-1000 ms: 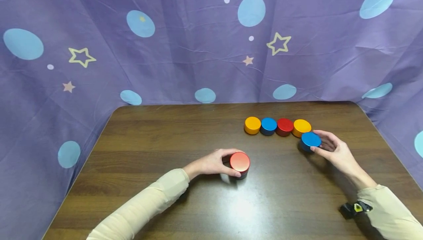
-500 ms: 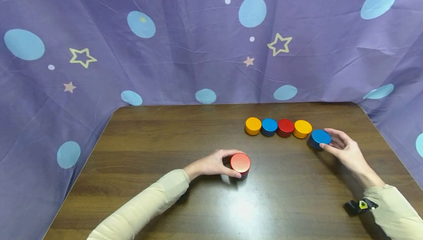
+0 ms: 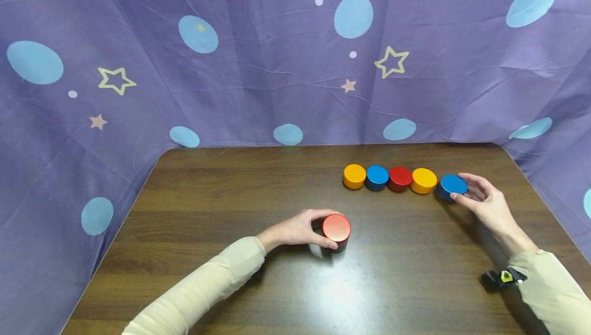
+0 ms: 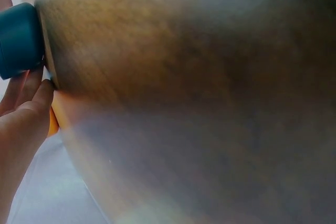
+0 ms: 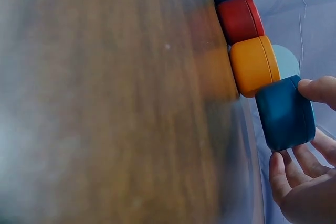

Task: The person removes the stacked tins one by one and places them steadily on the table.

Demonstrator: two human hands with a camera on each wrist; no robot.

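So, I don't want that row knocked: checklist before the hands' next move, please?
1. Right hand grips the glossy round blue cylinder: ok.
2. Left hand grips the glossy red-topped round cylinder: ok.
3. Row upright (glossy left orange cylinder, second blue cylinder, red cylinder, right orange cylinder): ok.
4. Held blue cylinder flat on the brown wood-grain table: cannot tell.
5. Held blue cylinder well clear of right orange cylinder: not ok, touching or nearly.
6. Red-topped cylinder clear of the row: ok, apart.

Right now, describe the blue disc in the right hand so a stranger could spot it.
On the wooden table, find the row of discs near the far edge. At its right end, beside a yellow disc, is the blue disc. Unlike the row's other blue disc, it has the right hand gripping it.
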